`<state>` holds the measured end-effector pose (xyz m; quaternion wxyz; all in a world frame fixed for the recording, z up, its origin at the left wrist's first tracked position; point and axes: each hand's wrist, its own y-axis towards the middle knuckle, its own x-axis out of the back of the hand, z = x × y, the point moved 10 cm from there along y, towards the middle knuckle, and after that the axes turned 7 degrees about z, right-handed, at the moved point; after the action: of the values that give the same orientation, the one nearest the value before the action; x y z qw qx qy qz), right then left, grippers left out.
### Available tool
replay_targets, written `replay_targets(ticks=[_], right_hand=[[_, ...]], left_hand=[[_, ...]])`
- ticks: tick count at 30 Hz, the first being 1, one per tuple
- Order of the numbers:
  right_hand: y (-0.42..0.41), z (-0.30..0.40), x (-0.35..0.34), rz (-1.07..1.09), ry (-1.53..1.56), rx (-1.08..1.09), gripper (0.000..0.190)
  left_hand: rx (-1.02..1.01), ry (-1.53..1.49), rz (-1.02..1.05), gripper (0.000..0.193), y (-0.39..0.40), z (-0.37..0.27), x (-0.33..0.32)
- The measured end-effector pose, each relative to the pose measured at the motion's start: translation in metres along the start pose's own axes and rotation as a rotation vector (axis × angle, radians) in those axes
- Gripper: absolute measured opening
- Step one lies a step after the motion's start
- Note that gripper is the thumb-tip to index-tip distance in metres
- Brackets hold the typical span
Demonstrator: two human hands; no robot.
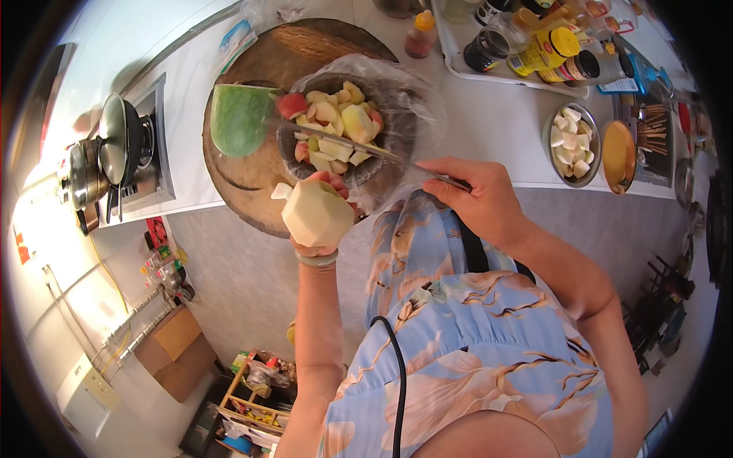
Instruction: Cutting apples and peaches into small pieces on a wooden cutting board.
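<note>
My left hand (pixel 339 186) is wrapped around a pale peeled fruit or vegetable (pixel 318 214) with flat-cut facets. A small loose piece hangs at its upper left side. In my right hand (pixel 478 192) is the handle of a kitchen knife (pixel 349 143). Its blade points left across a bowl (pixel 295 160) lined with a clear plastic bag (pixel 421 109). Pale yellowish chunks, peel strips and reddish pieces (pixel 332 120) fill the bowl. Left of it, a cut section of green-skinned melon or gourd (pixel 241 121) rests on a round wooden chopping board (pixel 235 183).
On the right counter (pixel 492 126) stand a steel bowl of white chunks (pixel 571 143) and an orange-brown bowl (pixel 618 157). A white tray (pixel 458 66) carries several bottles behind. A squeeze bottle (pixel 421 37) is near the board. At left are a lidded wok (pixel 117 140) and a metal pot (pixel 85 174).
</note>
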<state>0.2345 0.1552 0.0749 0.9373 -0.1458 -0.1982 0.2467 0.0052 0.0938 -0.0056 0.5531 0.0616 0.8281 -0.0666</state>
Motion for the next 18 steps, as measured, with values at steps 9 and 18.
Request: replay_targets(ticks=[9, 18], right_hand=[[0.009, 0.037, 0.003, 0.005, 0.031, 0.147, 0.027], [0.019, 0.021, -0.018, -0.002, -0.162, 0.110, 0.028]], left_hand=[[-0.397, 0.199, -0.130, 0.103, -0.106, -0.112, 0.037], [-0.097, 0.591, -0.389, 0.099, -0.087, -0.109, 0.072]])
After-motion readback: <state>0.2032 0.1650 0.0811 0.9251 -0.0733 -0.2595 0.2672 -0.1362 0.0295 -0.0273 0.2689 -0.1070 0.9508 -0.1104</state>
